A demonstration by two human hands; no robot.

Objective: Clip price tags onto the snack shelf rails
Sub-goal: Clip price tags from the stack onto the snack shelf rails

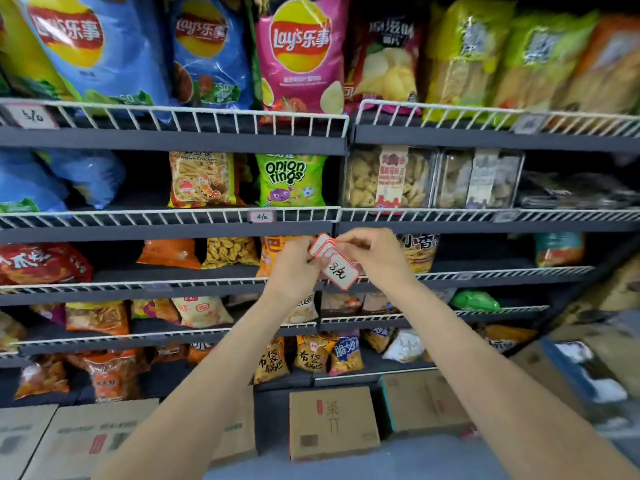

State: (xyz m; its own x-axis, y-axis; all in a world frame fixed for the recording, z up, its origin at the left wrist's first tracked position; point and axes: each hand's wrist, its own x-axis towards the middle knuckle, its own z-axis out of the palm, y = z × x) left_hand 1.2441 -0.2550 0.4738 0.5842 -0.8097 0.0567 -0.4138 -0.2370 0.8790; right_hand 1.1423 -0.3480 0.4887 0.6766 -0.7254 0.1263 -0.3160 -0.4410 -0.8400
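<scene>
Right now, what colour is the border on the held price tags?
Red border on the white price tags, head view.

In front of me, the top shelf carries big Lay's bags: a blue bag at the left, a pink bag in the middle, and yellow-green packs to the right. One shelf down I see a prawn cracker bag just beside a green onion rings bag, with a clear box of snacks further right. On the floor below me sit cardboard boxes, one directly under the lowest shelf.
</scene>
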